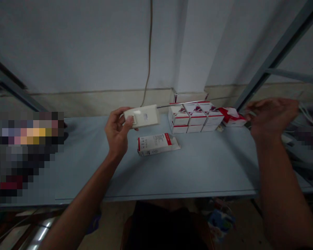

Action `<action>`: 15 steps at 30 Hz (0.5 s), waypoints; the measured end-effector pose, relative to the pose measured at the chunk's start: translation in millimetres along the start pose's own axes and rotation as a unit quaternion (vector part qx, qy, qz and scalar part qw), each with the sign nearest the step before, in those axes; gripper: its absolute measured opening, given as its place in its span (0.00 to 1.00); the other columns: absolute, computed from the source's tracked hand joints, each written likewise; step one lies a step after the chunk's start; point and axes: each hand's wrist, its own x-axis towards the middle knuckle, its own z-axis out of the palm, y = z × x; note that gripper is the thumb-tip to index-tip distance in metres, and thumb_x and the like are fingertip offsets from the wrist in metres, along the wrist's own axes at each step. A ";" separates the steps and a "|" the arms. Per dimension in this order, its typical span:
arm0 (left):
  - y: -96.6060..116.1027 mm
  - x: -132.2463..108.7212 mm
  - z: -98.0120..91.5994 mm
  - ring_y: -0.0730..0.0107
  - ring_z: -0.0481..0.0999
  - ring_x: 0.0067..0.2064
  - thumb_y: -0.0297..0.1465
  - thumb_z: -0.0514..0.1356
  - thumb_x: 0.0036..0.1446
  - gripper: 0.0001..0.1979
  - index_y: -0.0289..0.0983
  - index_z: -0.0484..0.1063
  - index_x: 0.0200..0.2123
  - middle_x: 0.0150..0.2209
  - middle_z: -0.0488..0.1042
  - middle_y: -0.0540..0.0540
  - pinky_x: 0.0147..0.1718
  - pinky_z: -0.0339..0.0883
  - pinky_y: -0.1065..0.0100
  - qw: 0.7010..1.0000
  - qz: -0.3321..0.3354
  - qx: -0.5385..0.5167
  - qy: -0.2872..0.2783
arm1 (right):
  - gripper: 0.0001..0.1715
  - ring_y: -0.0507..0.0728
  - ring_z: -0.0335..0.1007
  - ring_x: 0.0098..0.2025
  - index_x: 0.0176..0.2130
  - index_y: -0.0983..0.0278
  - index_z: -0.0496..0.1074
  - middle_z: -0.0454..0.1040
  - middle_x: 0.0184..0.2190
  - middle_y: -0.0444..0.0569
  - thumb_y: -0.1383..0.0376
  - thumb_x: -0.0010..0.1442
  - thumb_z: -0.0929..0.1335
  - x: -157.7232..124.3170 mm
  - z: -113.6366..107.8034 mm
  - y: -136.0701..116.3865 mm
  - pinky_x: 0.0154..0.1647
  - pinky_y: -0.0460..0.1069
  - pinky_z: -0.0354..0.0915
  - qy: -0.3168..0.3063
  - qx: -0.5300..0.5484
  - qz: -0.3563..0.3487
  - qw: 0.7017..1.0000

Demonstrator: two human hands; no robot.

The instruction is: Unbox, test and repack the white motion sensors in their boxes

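Held up over the table, a cream rectangular device (146,116) with a small square button is gripped by my left hand (117,130), the thumb on its face. A thin rod (181,103) extends from the device's right end toward the right. My right hand (272,113) is raised at the right, blurred, its fingers curled toward the rod's side; whether they hold anything is unclear. Below the device, a white and red carton (156,143) lies on the table with its right end flap open.
Stacked white boxes with red edges (195,119) stand near the wall. Right of them is a red and white tissue box (233,118). The table (187,173) has metal frame posts at both sides, cables at the right and a blurred-out person at the left.
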 end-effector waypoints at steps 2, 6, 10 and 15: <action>-3.6 1.0 -0.3 0.71 0.81 0.39 0.38 0.70 0.62 0.15 0.42 0.76 0.50 0.49 0.77 0.45 0.26 0.77 0.76 0.999 -0.007 -0.017 0.032 | 0.20 0.56 0.66 0.27 0.31 0.60 0.68 0.71 0.26 0.50 0.49 0.58 0.59 0.3 -17.5 17.6 0.26 0.49 0.58 -0.034 -0.236 0.009 0.971; -4.1 0.3 0.5 0.71 0.80 0.36 0.39 0.71 0.61 0.15 0.41 0.76 0.48 0.46 0.77 0.45 0.25 0.78 0.74 0.998 -0.025 -0.025 0.052 | 0.15 0.57 0.70 0.27 0.36 0.62 0.81 0.79 0.26 0.50 0.61 0.46 0.75 -14.2 -27.4 49.9 0.35 0.52 0.64 -0.175 -0.380 -0.013 0.908; -1.6 -3.5 1.2 0.68 0.82 0.41 0.38 0.71 0.61 0.16 0.41 0.75 0.50 0.49 0.78 0.45 0.26 0.77 0.75 0.998 -0.021 0.028 0.042 | 0.18 0.60 0.77 0.32 0.44 0.63 0.83 0.84 0.39 0.56 0.62 0.53 0.73 -21.7 -19.4 63.9 0.44 0.54 0.70 -0.257 -0.434 -0.071 0.860; -0.9 -6.0 2.0 0.68 0.82 0.43 0.38 0.71 0.61 0.17 0.41 0.76 0.50 0.50 0.78 0.44 0.26 0.75 0.78 0.998 -0.012 0.036 0.047 | 0.13 0.65 0.79 0.31 0.34 0.60 0.80 0.83 0.31 0.52 0.54 0.57 0.71 -32.9 -42.6 55.5 0.39 0.59 0.71 -0.274 -0.467 -0.110 0.834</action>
